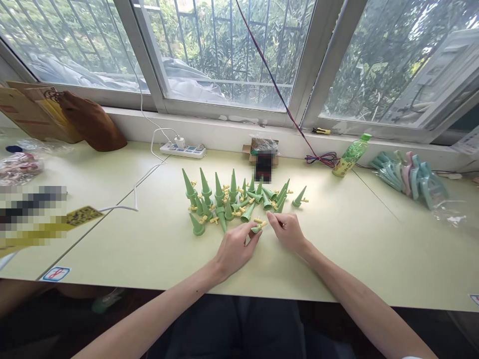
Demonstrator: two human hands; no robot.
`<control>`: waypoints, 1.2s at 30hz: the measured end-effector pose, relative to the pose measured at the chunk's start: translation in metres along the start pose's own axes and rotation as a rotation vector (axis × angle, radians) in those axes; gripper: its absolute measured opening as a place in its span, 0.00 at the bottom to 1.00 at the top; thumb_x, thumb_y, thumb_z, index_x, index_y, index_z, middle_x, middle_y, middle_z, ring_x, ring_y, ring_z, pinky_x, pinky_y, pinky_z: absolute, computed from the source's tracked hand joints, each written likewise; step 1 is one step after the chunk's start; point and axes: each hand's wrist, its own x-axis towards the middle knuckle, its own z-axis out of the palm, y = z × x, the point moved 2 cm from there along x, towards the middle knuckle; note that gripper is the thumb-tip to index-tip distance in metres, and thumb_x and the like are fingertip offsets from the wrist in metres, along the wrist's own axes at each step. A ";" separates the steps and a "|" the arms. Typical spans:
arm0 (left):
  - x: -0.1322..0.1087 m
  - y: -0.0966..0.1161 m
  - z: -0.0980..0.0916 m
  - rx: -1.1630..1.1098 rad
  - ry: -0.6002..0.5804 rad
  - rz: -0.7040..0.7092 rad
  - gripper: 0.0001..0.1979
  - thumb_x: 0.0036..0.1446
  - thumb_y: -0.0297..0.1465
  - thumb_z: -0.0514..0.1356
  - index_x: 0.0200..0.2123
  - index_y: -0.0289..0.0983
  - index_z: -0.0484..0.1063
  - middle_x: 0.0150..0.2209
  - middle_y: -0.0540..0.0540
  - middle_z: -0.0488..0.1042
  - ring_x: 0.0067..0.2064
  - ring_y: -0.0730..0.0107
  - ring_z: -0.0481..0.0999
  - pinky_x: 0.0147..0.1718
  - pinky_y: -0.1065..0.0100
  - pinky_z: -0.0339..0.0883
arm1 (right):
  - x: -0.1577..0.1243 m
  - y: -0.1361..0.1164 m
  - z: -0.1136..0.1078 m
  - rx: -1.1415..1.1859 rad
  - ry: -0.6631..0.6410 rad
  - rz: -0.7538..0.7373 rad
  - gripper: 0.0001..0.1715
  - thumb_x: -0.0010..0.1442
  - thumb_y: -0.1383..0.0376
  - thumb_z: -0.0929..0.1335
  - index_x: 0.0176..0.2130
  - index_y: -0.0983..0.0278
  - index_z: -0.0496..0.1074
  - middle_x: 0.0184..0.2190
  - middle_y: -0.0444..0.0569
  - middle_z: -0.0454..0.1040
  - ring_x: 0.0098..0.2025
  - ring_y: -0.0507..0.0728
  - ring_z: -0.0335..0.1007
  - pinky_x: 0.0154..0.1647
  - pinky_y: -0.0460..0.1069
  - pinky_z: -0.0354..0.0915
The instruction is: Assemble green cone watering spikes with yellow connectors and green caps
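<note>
My left hand [235,248] is closed on a green plant watering spike, its green part [256,230] showing between thumb and fingers. A small yellow valve [263,225] sticks out of it toward the right. Just to the right, my right hand [289,231] is curled with thumb and finger pinched together; whatever lies in the pinch is too small to make out. Beyond both hands stand and lie several more green cone-shaped spikes [206,188], many with yellow valves [214,220] on their sides. One upright spike [298,198] stands apart at the group's right.
Behind the spikes is a small open box [247,153]. A white power strip [183,150], a green-capped bottle [350,158] and a bundle of pastel plastic pieces [411,177] line the window side. A white cable [136,192] crosses the left of the table.
</note>
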 end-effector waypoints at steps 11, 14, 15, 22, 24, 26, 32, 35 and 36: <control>0.042 0.010 -0.016 0.053 0.054 -0.094 0.12 0.62 0.36 0.58 0.27 0.38 0.67 0.26 0.50 0.72 0.24 0.75 0.66 0.25 0.69 0.60 | -0.008 -0.017 0.001 -0.083 0.027 -0.225 0.28 0.65 0.61 0.61 0.21 0.61 0.41 0.15 0.38 0.43 0.18 0.49 0.38 0.20 0.48 0.43; 0.058 0.012 -0.010 0.061 0.008 -0.090 0.15 0.62 0.36 0.58 0.24 0.38 0.62 0.23 0.51 0.69 0.24 0.74 0.64 0.25 0.69 0.58 | -0.009 -0.020 0.001 -0.077 0.076 -0.313 0.26 0.64 0.65 0.61 0.22 0.61 0.42 0.15 0.38 0.44 0.18 0.49 0.39 0.20 0.47 0.43; 0.061 0.013 -0.006 0.066 -0.014 -0.085 0.15 0.62 0.36 0.57 0.23 0.38 0.61 0.23 0.51 0.68 0.24 0.74 0.64 0.25 0.69 0.57 | -0.009 -0.021 -0.001 -0.085 0.101 -0.323 0.25 0.64 0.65 0.61 0.22 0.61 0.42 0.15 0.38 0.44 0.18 0.49 0.39 0.20 0.47 0.43; 0.059 0.011 0.019 0.093 -0.061 -0.067 0.16 0.63 0.35 0.57 0.23 0.38 0.60 0.23 0.50 0.66 0.24 0.72 0.63 0.24 0.68 0.54 | 0.000 -0.008 -0.025 -0.169 0.421 -0.128 0.30 0.68 0.57 0.58 0.18 0.60 0.44 0.13 0.39 0.46 0.17 0.49 0.41 0.20 0.49 0.44; 0.055 0.010 0.023 0.082 -0.091 -0.070 0.15 0.63 0.35 0.57 0.25 0.38 0.61 0.24 0.50 0.68 0.25 0.71 0.64 0.24 0.68 0.56 | 0.001 0.001 -0.031 -0.153 0.538 -0.041 0.29 0.68 0.56 0.59 0.19 0.59 0.47 0.14 0.39 0.50 0.18 0.49 0.43 0.20 0.48 0.46; 0.053 0.009 0.026 0.082 -0.125 -0.077 0.15 0.64 0.36 0.57 0.26 0.38 0.61 0.25 0.49 0.69 0.26 0.70 0.66 0.25 0.68 0.57 | 0.002 0.009 -0.034 -0.098 0.602 0.039 0.27 0.68 0.56 0.60 0.20 0.60 0.51 0.15 0.39 0.53 0.19 0.49 0.48 0.21 0.48 0.50; 0.054 0.007 0.033 0.108 -0.145 -0.080 0.15 0.64 0.38 0.58 0.27 0.38 0.64 0.27 0.48 0.70 0.28 0.67 0.70 0.27 0.66 0.58 | 0.006 0.014 -0.034 -0.031 0.577 0.145 0.13 0.67 0.57 0.63 0.34 0.62 0.65 0.26 0.43 0.68 0.27 0.52 0.64 0.30 0.47 0.63; 0.054 0.006 0.035 0.118 -0.149 -0.074 0.14 0.65 0.36 0.57 0.28 0.38 0.64 0.27 0.48 0.70 0.29 0.66 0.71 0.27 0.66 0.59 | 0.010 0.011 -0.033 -0.066 0.501 0.132 0.11 0.63 0.57 0.68 0.35 0.63 0.68 0.26 0.43 0.68 0.27 0.51 0.63 0.31 0.47 0.64; 0.053 0.006 0.036 0.121 -0.150 -0.071 0.13 0.65 0.36 0.56 0.28 0.38 0.64 0.27 0.48 0.71 0.28 0.66 0.70 0.27 0.66 0.59 | 0.010 0.012 -0.032 -0.086 0.474 0.135 0.11 0.61 0.58 0.69 0.36 0.63 0.69 0.26 0.42 0.68 0.26 0.51 0.62 0.30 0.47 0.63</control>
